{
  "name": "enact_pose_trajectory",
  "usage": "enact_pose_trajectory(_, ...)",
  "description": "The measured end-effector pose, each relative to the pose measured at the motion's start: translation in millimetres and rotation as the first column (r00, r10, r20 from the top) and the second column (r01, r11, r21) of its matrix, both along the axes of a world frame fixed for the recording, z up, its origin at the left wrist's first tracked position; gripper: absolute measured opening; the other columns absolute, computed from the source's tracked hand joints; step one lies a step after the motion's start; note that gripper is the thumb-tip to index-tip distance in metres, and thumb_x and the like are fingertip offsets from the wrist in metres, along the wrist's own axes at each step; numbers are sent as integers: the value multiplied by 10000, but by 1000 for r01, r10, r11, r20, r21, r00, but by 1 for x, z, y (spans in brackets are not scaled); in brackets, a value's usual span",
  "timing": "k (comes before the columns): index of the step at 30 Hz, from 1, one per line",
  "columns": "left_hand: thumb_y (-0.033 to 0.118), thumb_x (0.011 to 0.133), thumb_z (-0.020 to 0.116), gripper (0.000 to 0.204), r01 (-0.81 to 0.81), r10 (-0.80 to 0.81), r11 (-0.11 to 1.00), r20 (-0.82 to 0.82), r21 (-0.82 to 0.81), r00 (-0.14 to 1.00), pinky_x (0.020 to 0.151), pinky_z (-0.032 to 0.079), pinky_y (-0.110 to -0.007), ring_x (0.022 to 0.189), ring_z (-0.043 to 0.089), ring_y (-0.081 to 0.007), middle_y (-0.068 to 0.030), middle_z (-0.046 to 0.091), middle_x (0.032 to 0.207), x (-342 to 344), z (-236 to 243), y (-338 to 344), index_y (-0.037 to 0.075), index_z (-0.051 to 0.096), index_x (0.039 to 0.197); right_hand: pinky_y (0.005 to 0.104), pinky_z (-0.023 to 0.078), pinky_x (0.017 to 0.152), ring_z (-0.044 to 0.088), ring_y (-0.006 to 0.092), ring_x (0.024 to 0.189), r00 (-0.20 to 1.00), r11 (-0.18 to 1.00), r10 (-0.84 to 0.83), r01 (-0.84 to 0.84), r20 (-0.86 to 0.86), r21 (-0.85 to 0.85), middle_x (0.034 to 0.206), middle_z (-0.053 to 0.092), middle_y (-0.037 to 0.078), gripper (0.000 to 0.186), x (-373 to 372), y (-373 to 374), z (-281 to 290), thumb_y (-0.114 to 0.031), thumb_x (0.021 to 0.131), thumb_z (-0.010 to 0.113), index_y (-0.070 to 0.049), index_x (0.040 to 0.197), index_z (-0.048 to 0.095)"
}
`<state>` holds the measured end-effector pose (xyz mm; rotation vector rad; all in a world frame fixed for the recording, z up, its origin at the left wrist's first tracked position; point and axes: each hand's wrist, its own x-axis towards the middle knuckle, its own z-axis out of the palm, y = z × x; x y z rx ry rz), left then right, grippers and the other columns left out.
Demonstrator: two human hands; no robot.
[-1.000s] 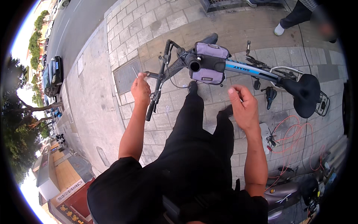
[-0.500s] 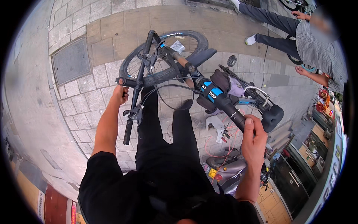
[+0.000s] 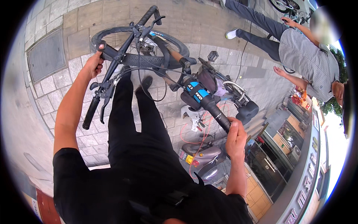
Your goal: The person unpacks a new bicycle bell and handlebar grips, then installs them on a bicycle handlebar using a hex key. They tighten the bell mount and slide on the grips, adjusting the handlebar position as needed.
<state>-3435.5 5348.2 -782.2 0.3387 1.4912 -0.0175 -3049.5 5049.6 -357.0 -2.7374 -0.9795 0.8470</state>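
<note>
My left hand (image 3: pixel 94 64) is closed around the short stem of a black handlebar (image 3: pixel 120 56), thumb on the stem's end. Brake levers and cables hang from this bar, which slants across the front wheel (image 3: pixel 105 34) of a bicycle. Between the wheel and the saddle (image 3: pixel 247 112) runs the bike's frame, partly covered by bags. In my right hand (image 3: pixel 235 140) is the near end of a thick black tube (image 3: pixel 218 115) with a blue wrapped section, my thumb lying along it. How this tube joins the bike, I cannot tell.
On the paving to the right lie hand tools (image 3: pixel 200 125) and an orange hose (image 3: pixel 181 134) beside a parked scooter (image 3: pixel 204 156). At upper right stands another person (image 3: pixel 298 46) in a grey shirt. A metal cover (image 3: pixel 46 56) is set into the ground at upper left.
The view has shifted, so most things sit farther left. The handlebar has tilted clockwise, its upper end farther right over the wheel. Both hands keep their holds.
</note>
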Motion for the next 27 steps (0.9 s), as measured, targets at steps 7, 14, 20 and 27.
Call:
enact_pose_trajectory(7,749,962,545,613,412,-412,911,-9,-9,911,423,169,-286,479,281,-83,73,335,606,28,9,57,182,489,736,300,453,671,533,108,713,987,988,-130,121,89,99,805,644,52,294,-7,4,-4,-240,1113,527,5,1104,691)
enact_pose_trajectory(14,797,978,455,618,413,-390,900,168,-139,906,438,204,-290,469,300,-87,66,359,601,31,10,84,222,417,752,286,381,668,438,77,732,904,921,-387,373,178,111,744,541,-13,433,-6,41,-11,-359,1096,564,16,919,690)
enact_pose_trajectory(20,801,960,485,629,297,-226,885,226,-359,948,343,285,-281,383,371,-105,48,416,558,48,10,119,200,474,774,320,384,634,466,116,687,896,930,-368,358,247,84,696,532,27,390,42,89,2,-299,1072,529,14,960,732)
enact_pose_trajectory(27,703,995,562,569,186,-108,922,237,-338,965,320,323,-221,376,454,-92,43,472,523,36,36,137,182,537,767,320,370,613,441,107,661,879,928,-372,349,297,131,661,503,8,397,17,99,13,-295,1058,527,28,950,731)
